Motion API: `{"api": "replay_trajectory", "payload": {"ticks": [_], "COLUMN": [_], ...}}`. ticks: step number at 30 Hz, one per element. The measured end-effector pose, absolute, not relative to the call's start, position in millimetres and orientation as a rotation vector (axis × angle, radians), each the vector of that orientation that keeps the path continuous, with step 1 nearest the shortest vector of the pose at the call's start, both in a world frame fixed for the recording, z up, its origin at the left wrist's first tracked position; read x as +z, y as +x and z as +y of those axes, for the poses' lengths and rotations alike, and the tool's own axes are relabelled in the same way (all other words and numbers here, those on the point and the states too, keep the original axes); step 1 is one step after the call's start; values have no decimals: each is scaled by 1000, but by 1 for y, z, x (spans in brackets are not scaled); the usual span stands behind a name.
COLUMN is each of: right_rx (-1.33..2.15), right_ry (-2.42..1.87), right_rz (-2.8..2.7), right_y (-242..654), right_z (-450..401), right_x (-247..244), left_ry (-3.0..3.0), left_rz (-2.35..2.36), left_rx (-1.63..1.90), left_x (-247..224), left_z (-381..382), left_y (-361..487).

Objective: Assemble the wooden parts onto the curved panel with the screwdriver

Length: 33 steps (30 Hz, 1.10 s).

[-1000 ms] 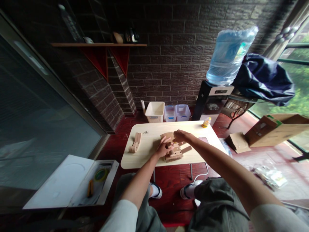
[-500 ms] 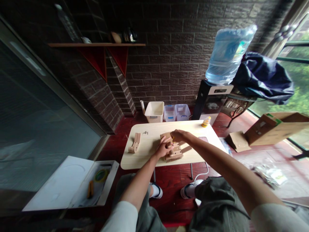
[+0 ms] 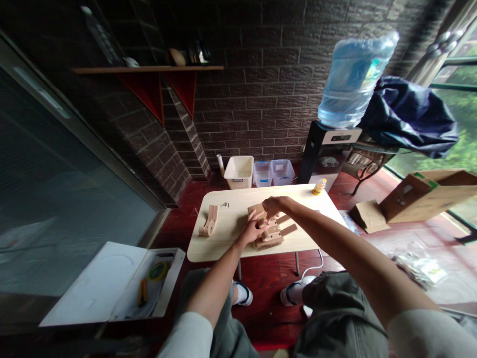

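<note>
A brown wooden assembly (image 3: 271, 235) of several blocks and slats lies near the front middle of the light wooden table (image 3: 227, 247). My left hand (image 3: 252, 228) grips its left side, fingers bent around a block. Above it, my right hand (image 3: 273, 206) is closed, knuckles up, over the back of the assembly; what it holds is too small and hidden to name. A separate curved wooden piece (image 3: 211, 221) rests on the table's left part. Several small dark screws (image 3: 225, 205) lie to the right of that piece.
A yellow-capped bottle (image 3: 319, 187) stands at the table's back right. Behind the table are a cream bin (image 3: 239, 172) and clear plastic boxes (image 3: 263, 174). An open white case (image 3: 156, 283) with tools is at the lower left. A water dispenser (image 3: 328, 154) stands at the back right.
The view has shifted slightly. My right hand and forearm have turned a little, and more of the slats on the right shows. My left hand stays on the assembly.
</note>
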State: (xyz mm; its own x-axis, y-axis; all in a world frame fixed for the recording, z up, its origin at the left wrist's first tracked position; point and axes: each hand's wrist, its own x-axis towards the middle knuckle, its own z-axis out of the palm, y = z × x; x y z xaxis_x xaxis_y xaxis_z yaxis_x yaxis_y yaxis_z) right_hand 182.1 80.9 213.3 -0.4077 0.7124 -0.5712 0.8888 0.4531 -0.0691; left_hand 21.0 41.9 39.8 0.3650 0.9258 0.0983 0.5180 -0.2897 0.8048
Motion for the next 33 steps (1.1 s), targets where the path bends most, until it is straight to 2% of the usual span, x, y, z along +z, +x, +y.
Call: {"api": "replay_trajectory", "payload": {"ticks": [13, 21, 33], "right_rx": [-523, -532, -555], "right_ry": [1364, 1367, 1423], "right_rz": [2242, 2238, 2246], "right_y": [187, 174, 184], "right_z": [85, 85, 83], "right_x": [199, 210, 204], "left_ry": [1981, 1906, 2032], "left_rz": [1204, 1261, 1168], "left_rx": [727, 744, 740], "left_x": [42, 54, 44], "left_z": [42, 38, 41], "left_y": [18, 21, 19]}}
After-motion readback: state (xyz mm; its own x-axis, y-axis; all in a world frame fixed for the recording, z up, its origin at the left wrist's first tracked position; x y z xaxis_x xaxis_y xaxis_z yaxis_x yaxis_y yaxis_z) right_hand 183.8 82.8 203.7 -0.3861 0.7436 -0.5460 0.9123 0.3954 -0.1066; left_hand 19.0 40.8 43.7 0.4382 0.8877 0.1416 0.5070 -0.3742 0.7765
